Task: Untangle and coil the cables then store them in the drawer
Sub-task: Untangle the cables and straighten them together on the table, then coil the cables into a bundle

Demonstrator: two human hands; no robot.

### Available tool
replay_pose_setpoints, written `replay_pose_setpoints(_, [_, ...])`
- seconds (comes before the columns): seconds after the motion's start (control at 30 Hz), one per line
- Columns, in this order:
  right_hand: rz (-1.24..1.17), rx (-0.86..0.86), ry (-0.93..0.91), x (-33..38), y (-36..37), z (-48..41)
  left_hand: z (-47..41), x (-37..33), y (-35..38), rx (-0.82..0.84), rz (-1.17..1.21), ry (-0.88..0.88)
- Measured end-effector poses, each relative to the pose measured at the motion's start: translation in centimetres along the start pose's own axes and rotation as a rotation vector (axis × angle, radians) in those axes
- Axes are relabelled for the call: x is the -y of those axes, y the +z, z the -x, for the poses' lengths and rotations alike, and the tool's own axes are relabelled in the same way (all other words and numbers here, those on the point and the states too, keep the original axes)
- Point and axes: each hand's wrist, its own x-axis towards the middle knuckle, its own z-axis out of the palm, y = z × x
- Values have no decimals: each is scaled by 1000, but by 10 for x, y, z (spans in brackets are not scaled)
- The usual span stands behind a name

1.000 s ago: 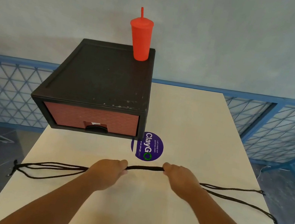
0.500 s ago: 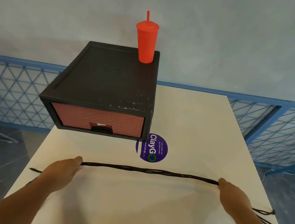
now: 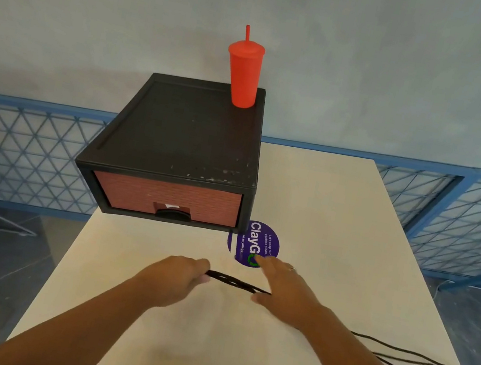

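- The left hand (image 3: 177, 277) is curled closed around one end of a bundle of thin black cables (image 3: 234, 282), with the strands coming out by its thumb.
- The right hand (image 3: 284, 290) lies just beside it with its fingers stretched forward and uncurled. The short span of cable runs in under its palm, above the thumb.
- The right index fingertip reaches over the near edge of a round purple "ClayGo" sticker (image 3: 261, 240) stuck to the desk.
- More loose black strands come out from behind the right forearm. They trail across the pale cream desk (image 3: 323, 213) to its near right edge.
- A black plastic drawer unit (image 3: 191, 128) stands on the far left part of the desk, its corner just beside the sticker.
- Its reddish-brown woven-pattern drawer (image 3: 165, 201) is closed, with a dark handle at the bottom centre.
- A red plastic tumbler with lid and straw (image 3: 245, 77) stands upright on the back right corner of the unit's top.
- A blue metal mesh fence (image 3: 13, 148) runs behind the desk, below a grey wall.
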Motion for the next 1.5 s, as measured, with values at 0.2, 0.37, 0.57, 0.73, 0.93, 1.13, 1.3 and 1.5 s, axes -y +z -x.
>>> replay_pose_setpoints(0.2, [19, 27, -102, 46, 4, -9, -7, -20, -3, -34, -14, 54])
replay_pose_setpoints(0.37, [35, -56, -30, 34, -4, -8, -2, 7, 4, -97, 64, -75])
replay_pose_setpoints(0.57, [103, -63, 18, 23, -6, -10, 4, 33, 0, 110, 355, -170])
replay_pose_setpoints(0.73, [125, -102, 53, 18, -15, -12, 7, 28, -16, 275, 625, -228])
replay_pose_setpoints(0.93, [78, -174, 145, 7, -30, -15, 11, 16, -24, 342, 1299, -293])
replay_pose_setpoints(1.13, [81, -226, 179, 7, -44, -16, 13, 2, -39, 423, 1581, -259])
replay_pose_setpoints(1.3, [130, -268, 178, 13, -61, -17, 23, -12, -50, 565, 1328, -198])
replay_pose_setpoints(1.5, [-21, -331, 170, 21, -66, -22, 24, -32, -86, 563, 1776, 222])
